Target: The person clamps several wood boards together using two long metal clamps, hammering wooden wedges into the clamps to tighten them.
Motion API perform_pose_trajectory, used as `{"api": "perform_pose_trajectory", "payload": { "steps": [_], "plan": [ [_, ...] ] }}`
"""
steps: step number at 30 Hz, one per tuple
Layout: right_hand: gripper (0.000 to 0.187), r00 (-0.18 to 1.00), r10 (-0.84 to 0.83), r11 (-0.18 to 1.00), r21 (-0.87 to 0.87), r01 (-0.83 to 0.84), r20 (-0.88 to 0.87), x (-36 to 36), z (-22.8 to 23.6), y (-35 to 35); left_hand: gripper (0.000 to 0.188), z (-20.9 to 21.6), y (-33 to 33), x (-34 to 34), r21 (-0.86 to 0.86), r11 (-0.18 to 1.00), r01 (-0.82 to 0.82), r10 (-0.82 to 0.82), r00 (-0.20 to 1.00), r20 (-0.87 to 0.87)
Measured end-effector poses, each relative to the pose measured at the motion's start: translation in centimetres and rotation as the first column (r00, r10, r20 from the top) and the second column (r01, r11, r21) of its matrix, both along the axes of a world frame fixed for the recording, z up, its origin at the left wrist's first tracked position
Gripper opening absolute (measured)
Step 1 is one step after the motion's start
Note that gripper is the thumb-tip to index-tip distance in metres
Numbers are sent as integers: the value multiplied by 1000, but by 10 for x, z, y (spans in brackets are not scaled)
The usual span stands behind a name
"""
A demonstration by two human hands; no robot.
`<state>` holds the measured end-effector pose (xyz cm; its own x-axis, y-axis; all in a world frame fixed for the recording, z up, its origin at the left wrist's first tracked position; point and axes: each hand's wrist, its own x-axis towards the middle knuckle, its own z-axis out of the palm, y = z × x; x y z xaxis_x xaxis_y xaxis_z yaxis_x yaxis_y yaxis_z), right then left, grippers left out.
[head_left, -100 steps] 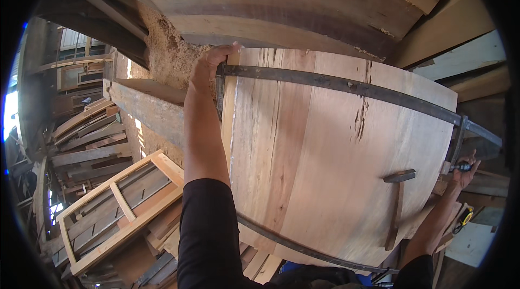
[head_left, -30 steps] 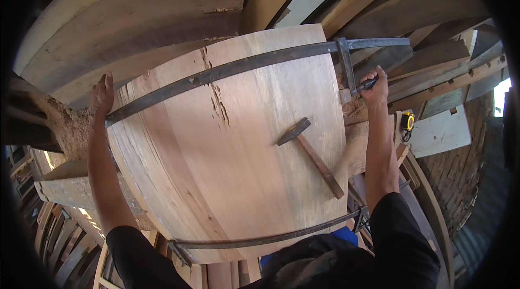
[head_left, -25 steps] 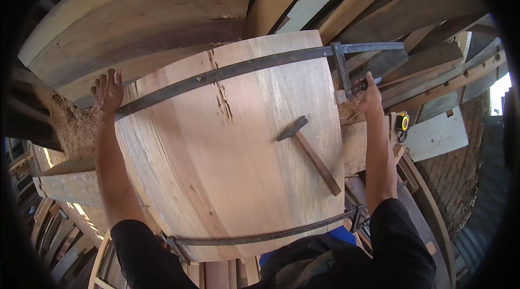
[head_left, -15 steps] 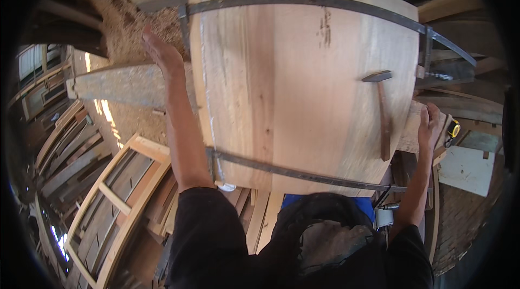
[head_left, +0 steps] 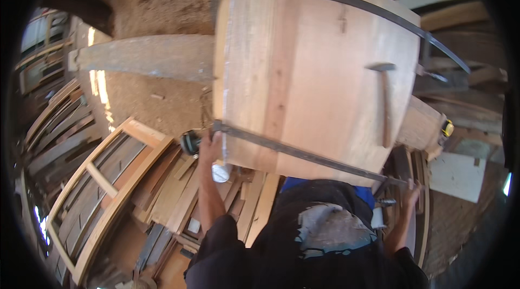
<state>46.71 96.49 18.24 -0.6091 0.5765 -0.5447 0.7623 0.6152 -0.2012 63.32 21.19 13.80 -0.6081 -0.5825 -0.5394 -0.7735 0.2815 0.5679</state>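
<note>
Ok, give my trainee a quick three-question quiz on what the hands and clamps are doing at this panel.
1. True or false: a hammer lies on the wooden panel.
2. Which bar clamp does the left hand touch: A the near clamp, B the far clamp?
3. Where is the right hand?

Key: 1 true. 2 A, at its left end. 3 At the near clamp's right end, below the panel's edge.
</note>
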Motion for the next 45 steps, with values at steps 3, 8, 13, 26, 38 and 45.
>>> {"api": "perform_pose_trajectory", "payload": {
  "steps": [3, 8, 13, 26, 38, 45],
  "plan": [
    [67, 967, 225, 949, -199, -245, -118, 33, -16, -14, 37, 3, 16, 11, -223, 971, 85, -80, 996, 31],
    [85, 941, 323, 946, 34, -322, -102, 49, -27, -20, 58, -9, 26, 13, -463, 866, 191, -79, 965, 251],
    [85, 991, -4, 954, -296, -36, -132, 46, -10, -52, 71, -8, 18, 16, -517, 796, 316, -90, 905, 415],
    [45, 934, 50, 895, -398, -199, -355, 6, -40, -52, 45, 34, 30, -21, -410, 859, 307, -216, 943, 254],
    [40, 819, 173, 907, -236, -349, -547, -25, -69, -84, 34, 15, -20, -7, -72, 990, 118, -119, 993, -2],
    [48, 892, 292, 912, -181, -369, -346, -49, -36, -85, 53, 5, -29, -15, -373, 864, 338, -268, 936, 227]
  ]
}}
